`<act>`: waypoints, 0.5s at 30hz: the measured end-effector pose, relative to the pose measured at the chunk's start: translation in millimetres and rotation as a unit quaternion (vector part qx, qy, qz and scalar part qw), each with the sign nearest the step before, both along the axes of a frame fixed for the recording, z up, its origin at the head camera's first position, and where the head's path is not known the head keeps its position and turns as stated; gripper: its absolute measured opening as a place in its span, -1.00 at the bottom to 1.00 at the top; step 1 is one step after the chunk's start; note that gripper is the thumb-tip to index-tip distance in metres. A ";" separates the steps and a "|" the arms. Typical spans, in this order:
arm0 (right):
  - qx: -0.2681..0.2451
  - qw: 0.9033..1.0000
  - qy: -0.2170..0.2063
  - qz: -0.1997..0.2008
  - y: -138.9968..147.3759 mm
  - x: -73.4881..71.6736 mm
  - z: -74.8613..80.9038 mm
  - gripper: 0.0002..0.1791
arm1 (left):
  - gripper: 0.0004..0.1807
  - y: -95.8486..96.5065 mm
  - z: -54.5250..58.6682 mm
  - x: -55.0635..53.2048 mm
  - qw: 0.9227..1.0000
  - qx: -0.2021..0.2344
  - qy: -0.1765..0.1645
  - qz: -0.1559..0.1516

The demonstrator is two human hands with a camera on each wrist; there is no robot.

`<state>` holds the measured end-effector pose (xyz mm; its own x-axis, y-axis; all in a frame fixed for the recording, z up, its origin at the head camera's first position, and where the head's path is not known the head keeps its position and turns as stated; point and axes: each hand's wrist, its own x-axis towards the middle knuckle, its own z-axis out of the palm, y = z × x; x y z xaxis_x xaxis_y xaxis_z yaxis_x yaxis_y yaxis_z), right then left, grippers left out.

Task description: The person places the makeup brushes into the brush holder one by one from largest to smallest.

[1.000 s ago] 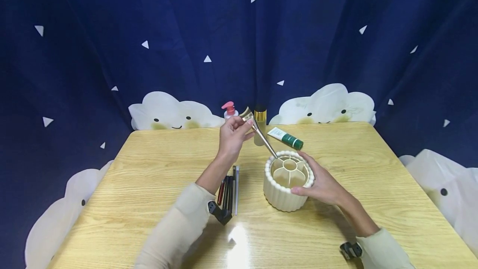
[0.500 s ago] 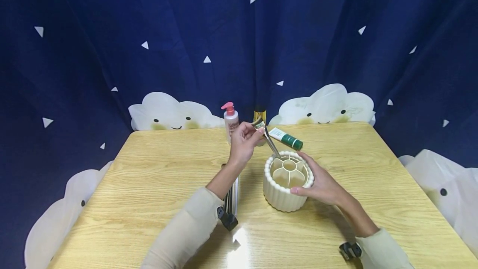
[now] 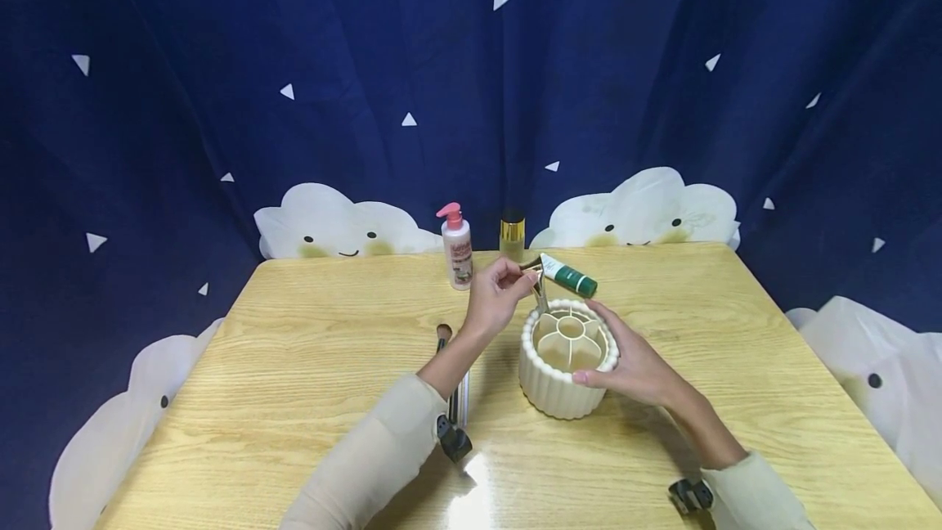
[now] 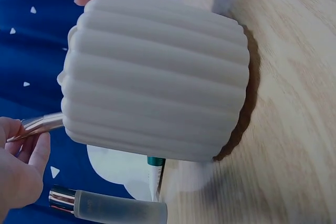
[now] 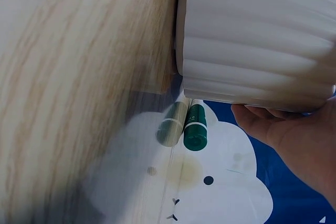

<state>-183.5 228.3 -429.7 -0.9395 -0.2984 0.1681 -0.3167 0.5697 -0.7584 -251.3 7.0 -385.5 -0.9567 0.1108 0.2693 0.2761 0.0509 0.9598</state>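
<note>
My left hand (image 3: 496,297) pinches a makeup brush (image 3: 542,298) by its flared upper end. The metallic handle slants down into a rear compartment of a cream ribbed brush holder (image 3: 557,396), inside the beaded rim. In the left wrist view, the brush handle (image 4: 50,122) passes behind that rim, so its lower tip is hidden. My right hand (image 3: 636,362) grips the holder's right side, thumb over the near rim and fingers around the back. The holder stands upright on the table, its divider showing a round centre and several outer compartments.
Under my left forearm lie a brown-tipped makeup brush (image 3: 443,335) and other slim sticks, partly covered. Behind stand a pink-pump bottle (image 3: 459,256) and a gold-collared bottle (image 3: 512,237). A green-and-white tube (image 3: 574,277) lies behind the holder. A blue curtain (image 3: 471,64) hangs beyond the table.
My left hand has moved right and slightly down, toward the holder, and the brush has gone deeper and become steeper. The pump bottle has come into fuller view. My right hand and the holder stay put.
</note>
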 end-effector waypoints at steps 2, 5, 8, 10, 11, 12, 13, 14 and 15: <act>-0.001 1.000 -0.001 0.000 0.2 0.1 -0.2 0.21 | -0.85 0.3 -1.7 0.3 1.000 -0.020 0.006 -0.001; 0.001 1.000 0.001 0.000 0.6 0.1 -0.3 0.21 | -0.83 1.4 -2.0 1.6 0.998 -0.055 0.011 -0.014; 0.001 1.000 0.004 0.001 0.9 -0.6 -0.9 0.20 | -0.81 2.9 -3.2 3.4 0.995 -0.093 0.020 -0.029; 0.001 1.000 0.005 0.002 0.8 -1.0 -1.2 0.20 | -0.82 3.9 -4.8 4.5 0.993 -0.110 0.024 -0.030; 0.000 1.000 0.004 0.003 0.6 -1.2 -1.3 0.20 | -0.83 4.3 -6.0 5.1 0.993 -0.114 0.028 -0.031; -0.001 1.000 0.003 0.004 0.4 -1.3 -1.5 0.20 | -0.84 4.6 -6.9 5.6 0.992 -0.117 0.031 -0.030; -0.002 1.000 0.002 0.003 0.3 -1.3 -1.5 0.20 | -0.84 4.9 -7.7 6.1 0.992 -0.121 0.035 -0.028; -0.001 1.000 0.003 0.005 0.2 -1.2 -1.5 0.20 | -0.84 5.3 -8.1 6.5 0.991 -0.122 0.039 -0.027; -0.001 1.000 0.003 0.004 0.0 -1.1 -1.3 0.20 | -0.84 5.6 -8.5 6.8 0.991 -0.122 0.041 -0.029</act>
